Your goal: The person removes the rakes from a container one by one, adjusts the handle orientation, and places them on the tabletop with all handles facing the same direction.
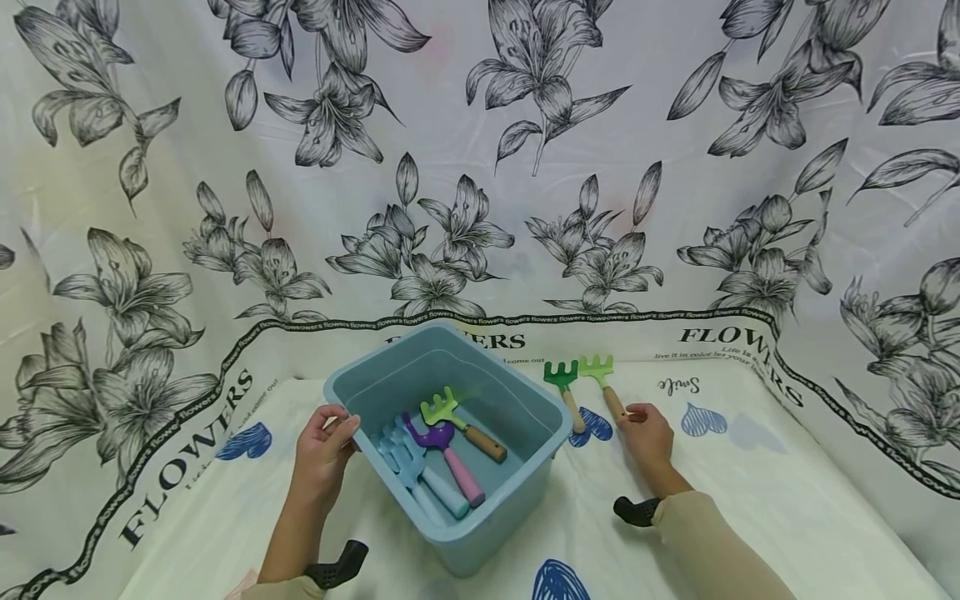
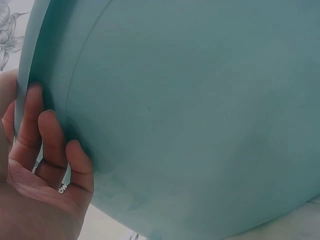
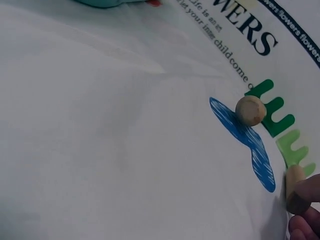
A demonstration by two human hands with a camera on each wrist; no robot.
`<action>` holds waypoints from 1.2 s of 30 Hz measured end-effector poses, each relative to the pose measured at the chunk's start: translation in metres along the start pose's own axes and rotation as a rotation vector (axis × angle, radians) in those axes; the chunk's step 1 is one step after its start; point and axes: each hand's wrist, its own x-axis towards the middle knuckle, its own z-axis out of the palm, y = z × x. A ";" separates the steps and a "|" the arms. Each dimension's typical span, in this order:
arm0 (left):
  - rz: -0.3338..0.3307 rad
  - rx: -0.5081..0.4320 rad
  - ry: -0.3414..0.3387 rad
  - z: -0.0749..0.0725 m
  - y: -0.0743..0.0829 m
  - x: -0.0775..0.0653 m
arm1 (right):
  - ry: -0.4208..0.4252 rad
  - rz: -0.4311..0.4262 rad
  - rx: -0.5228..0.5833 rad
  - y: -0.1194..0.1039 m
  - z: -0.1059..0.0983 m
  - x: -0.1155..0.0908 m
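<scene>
My left hand [image 1: 324,450] grips the rim of a blue plastic bin [image 1: 517,379], thumb on top and fingers [image 2: 51,135] against the outer wall under the lip. Inside lie a light green hand rake [image 1: 480,437] with a wooden handle, a purple hand rake [image 1: 461,475] with a pink handle, and light blue hand tools [image 1: 442,492] partly overlapping. On the cloth to the right, my right hand [image 1: 647,433] pinches the wooden handle end of another light green hand rake [image 1: 597,369]. A dark green hand rake [image 1: 562,377] lies just left of it, its handle toward me.
A white cloth [image 1: 787,492] printed with blue hearts and lettering covers the surface. Behind it hangs a flower-print curtain [image 1: 465,83], close to the bin's far side. Black wrist devices [image 1: 337,565] sit on both forearms.
</scene>
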 end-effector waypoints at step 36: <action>0.034 -0.007 -0.022 0.000 -0.003 0.004 | -0.012 -0.038 0.114 -0.044 -0.026 -0.004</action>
